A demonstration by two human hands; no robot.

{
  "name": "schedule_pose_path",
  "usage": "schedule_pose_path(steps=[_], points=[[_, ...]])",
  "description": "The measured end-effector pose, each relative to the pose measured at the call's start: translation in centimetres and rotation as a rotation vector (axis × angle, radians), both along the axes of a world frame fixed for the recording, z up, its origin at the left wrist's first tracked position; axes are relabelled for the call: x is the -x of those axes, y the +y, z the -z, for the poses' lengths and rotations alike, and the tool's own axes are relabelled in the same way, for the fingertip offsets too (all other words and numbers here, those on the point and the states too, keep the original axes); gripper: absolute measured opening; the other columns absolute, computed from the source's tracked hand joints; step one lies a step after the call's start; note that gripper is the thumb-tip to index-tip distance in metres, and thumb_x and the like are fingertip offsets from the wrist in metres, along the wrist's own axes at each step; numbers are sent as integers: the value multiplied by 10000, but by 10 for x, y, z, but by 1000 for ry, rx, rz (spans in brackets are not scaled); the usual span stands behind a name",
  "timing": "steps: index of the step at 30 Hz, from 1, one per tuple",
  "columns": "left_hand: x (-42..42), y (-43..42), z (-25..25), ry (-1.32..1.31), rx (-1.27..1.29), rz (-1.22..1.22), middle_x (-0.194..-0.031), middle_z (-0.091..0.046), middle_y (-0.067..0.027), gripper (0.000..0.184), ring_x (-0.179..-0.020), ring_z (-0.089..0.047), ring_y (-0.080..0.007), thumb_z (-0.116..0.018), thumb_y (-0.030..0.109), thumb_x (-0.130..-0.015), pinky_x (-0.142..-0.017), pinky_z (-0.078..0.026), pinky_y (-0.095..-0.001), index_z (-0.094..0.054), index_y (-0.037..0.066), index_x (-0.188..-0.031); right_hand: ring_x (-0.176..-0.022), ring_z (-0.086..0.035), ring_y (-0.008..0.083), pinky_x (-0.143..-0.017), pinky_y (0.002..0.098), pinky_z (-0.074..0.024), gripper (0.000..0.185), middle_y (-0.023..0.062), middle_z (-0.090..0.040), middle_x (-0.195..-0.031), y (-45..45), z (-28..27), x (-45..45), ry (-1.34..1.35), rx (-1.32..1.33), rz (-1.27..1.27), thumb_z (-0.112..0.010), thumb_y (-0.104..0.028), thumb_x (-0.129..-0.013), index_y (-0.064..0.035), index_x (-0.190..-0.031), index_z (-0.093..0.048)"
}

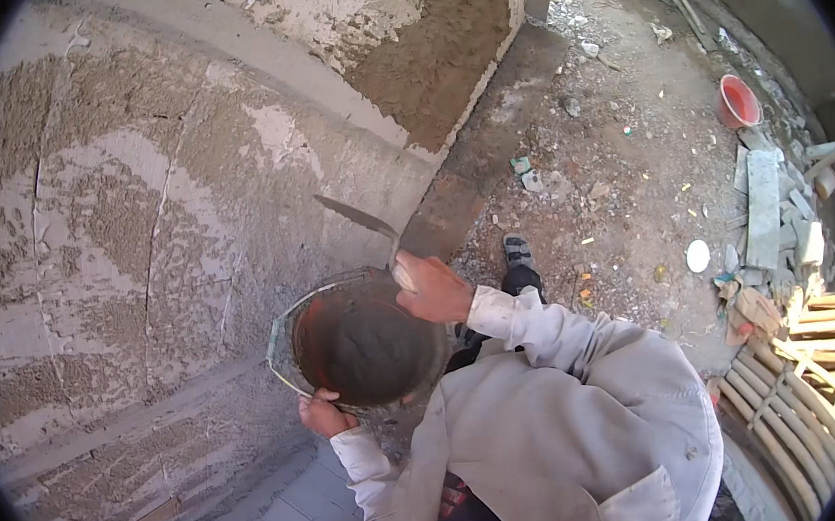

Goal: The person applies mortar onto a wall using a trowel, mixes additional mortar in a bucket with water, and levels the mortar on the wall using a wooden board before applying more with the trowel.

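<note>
And the right hand is closed firmly round the handle of a trowel, blade over the bucket's far side! Down at the near rim, the left hand grips the edge of the mortar bucket, beside the rough wall.

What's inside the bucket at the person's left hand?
The bucket holds grey mortar, with some reddish colour showing around its edge. The mortar hides the bottom, so anything buried there cannot be seen.
</note>
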State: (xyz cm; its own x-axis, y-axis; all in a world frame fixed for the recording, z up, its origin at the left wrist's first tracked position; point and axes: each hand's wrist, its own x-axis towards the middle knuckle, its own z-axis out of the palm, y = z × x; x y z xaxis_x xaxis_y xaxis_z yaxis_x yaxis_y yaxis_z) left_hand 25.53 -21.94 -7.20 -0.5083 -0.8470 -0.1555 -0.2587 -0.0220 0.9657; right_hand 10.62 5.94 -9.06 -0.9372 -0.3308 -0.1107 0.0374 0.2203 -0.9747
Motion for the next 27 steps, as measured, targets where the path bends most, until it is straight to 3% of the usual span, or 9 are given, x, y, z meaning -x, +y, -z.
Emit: schedule_pose_path(steps=[3, 6, 8, 11, 12, 14, 17, 22, 27], points=[[-8, -5, -4, 31, -35, 68, -708, -584, -55, 156, -593, -515, -148, -484, -110, -627, -593, -429, -280, -500, 37, -678, -786, -637, 471, -694, 506, -489, 358, 265, -653, -813, 1, 17, -60, -46, -114, -409, -630, -178, -751, 42, -1018, -538], [-13, -16, -1, 117, -35, 237, -808, -631, -77, 212, -630, -522, -137, -497, -147, -538, -601, -420, -274, -525, 7, -681, -766, -678, 375, -662, 460, -514, 347, 202, -672, -828, -22, 27, -70, -219, -539, -768, -661, -197, -718, 21, -982, -604], [-10, -7, -11, 297, 161, 414, -933, -665, -103, 240, -696, -564, -136, -504, -150, -526, -619, -430, -253, -590, -42, -722, -835, -689, 358, -712, 444, -535, 369, 207, -684, -879, -51, -9, -74, 54, -655, -799, -654, -195, -763, 30, -1047, -585], [-11, -1, -49, 285, 239, 615, -1014, -678, -116, 220, -783, -599, -136, -536, -128, -508, -663, -444, -247, -609, -68, -707, -795, -706, 291, -663, 403, -549, 241, 133, -677, -853, -161, 11, -126, 404, -887, -324, -675, -151, -709, -27, -916, -674], [-11, -7, -57, 278, 246, 636, -1018, -680, -117, 209, -803, -603, -136, -539, -124, -508, -669, -449, -250, -605, -71, -700, -835, -706, 306, -692, 388, -559, 248, 161, -679, -885, -174, -25, -143, 236, -859, -302, -676, -134, -727, 23, -918, -653], [-7, -21, -64, 353, 211, 656, -1017, -683, -122, 153, -811, -598, -131, -547, -115, -505, -661, -449, -256, -556, -64, -650, -858, -705, 309, -711, 388, -563, 288, 195, -676, -914, -150, -63, -144, 392, -900, -530, -676, -140, -745, 42, -965, -638], [-7, -47, -64, 389, 261, 635, -1003, -686, -131, 145, -791, -570, -118, -556, -107, -497, -628, -432, -252, -464, -44, -590, -872, -700, 343, -727, 412, -564, 356, 242, -672, -945, -106, -62, -119, 470, -905, -800, -640, -135, -795, 80, -1071, -572], [-6, -36, -98, 546, 246, 673, -1032, -655, -110, 224, -696, -441, -70, -555, -108, -469, -570, -326, -237, -390, -12, -586, -917, -676, 390, -780, 470, -540, 451, 274, -655, -965, -125, -59, -106, 103, -854, -486, -638, -191, -831, 92, -1141, -474], [8, -30, -108, 576, 354, 655, -980, -668, -113, 205, -705, -467, -75, -560, -99, -479, -569, -347, -240, -404, -27, -591, -882, -665, 415, -780, 475, -535, 470, 272, -649, -918, -77, -82, -120, 411, -887, -610, -599, -176, -854, 109, -1190, -437]])
